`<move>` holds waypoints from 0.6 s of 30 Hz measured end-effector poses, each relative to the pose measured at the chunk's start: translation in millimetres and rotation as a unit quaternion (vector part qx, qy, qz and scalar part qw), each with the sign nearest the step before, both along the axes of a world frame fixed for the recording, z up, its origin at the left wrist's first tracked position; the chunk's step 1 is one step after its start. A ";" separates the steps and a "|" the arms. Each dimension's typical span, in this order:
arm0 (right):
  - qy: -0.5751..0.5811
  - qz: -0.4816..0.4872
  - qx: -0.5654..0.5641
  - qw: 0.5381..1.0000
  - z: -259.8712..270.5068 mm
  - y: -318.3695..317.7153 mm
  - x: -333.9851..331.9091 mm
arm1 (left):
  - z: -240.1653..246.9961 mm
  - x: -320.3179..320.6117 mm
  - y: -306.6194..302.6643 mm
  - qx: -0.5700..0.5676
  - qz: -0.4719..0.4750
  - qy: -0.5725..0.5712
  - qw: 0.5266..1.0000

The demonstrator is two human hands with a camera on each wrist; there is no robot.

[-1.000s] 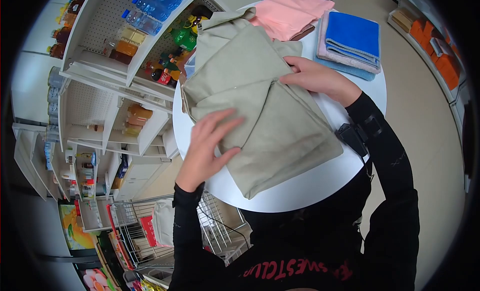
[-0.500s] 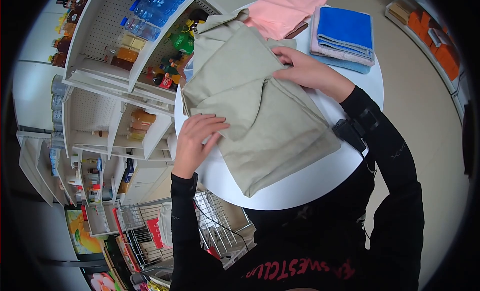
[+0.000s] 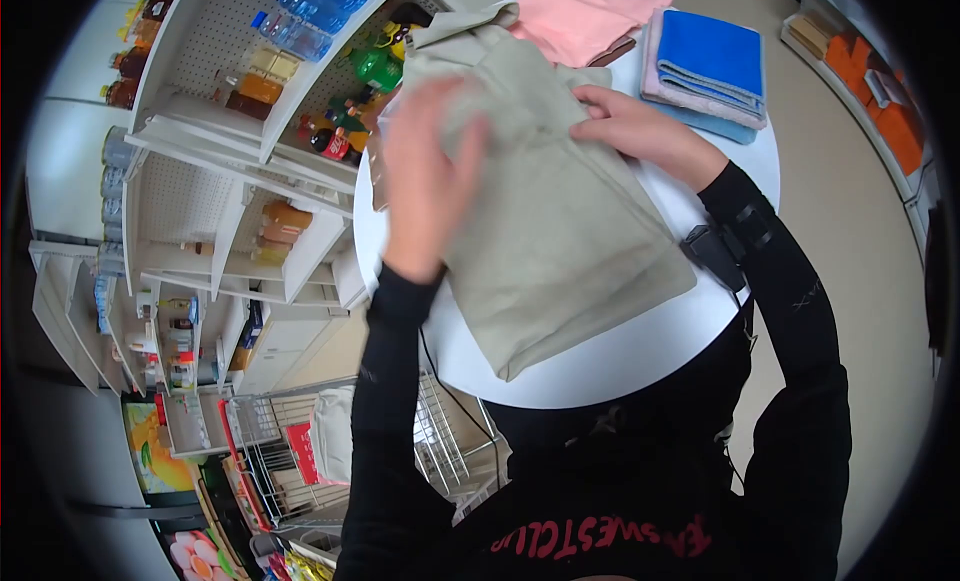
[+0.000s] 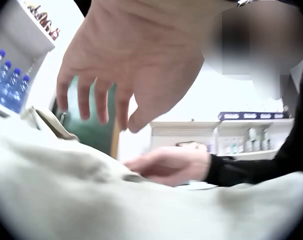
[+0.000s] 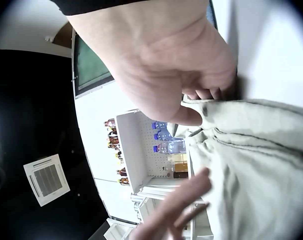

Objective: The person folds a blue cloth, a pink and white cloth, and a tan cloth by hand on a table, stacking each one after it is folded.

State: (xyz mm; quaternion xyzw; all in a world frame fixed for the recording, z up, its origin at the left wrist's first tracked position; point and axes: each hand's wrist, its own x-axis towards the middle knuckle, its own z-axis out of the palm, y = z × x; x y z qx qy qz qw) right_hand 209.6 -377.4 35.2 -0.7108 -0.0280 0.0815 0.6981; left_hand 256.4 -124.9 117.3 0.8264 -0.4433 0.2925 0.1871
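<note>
A grey-green folded cloth (image 3: 560, 251) lies across the round white table (image 3: 590, 381), creased at its far end. My left hand (image 3: 430, 171), blurred in the head view, hovers over the cloth's left part with its fingers spread. In the left wrist view that left hand (image 4: 126, 65) hangs above the fabric, fingers pointing down and holding nothing. My right hand (image 3: 645, 131) pinches the cloth's right edge. In the right wrist view, the right hand's thumb (image 5: 186, 116) lies over the edge and its other fingers are curled beside it, partly hidden by the cloth.
Beyond the cloth lies a pink cloth (image 3: 590, 19). A stack of folded towels, blue one (image 3: 710, 61) on top, sits at the table's far right. Shelves with bottles (image 3: 375, 69) stand close on the left. A shopping cart (image 3: 270, 431) is at the lower left.
My left hand first drew back toward the cloth's left edge, then swept away from me over its upper left part. The fold there now looks flatter. My right hand keeps its place at the right edge.
</note>
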 end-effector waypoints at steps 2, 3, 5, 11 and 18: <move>0.005 -0.008 -0.004 1.000 4.9 -4.5 -0.3 | -17.6 -57.9 -1.8 0.125 -0.073 0.223 0.964; 0.012 -0.006 -0.005 1.000 6.5 -3.2 -1.6 | -21.9 -87.1 -5.4 0.153 -0.076 0.275 0.946; 0.028 0.006 -0.005 1.000 0.2 1.6 -4.8 | -33.6 -116.7 -10.3 0.179 -0.070 0.335 0.922; 0.009 -0.022 -0.023 0.999 6.4 3.0 -4.1 | -48.6 -141.6 -14.3 0.199 -0.013 0.200 0.959; 0.030 -0.006 -0.009 1.000 8.3 4.3 -2.6 | -34.8 -132.4 -7.5 0.199 -0.016 0.209 0.957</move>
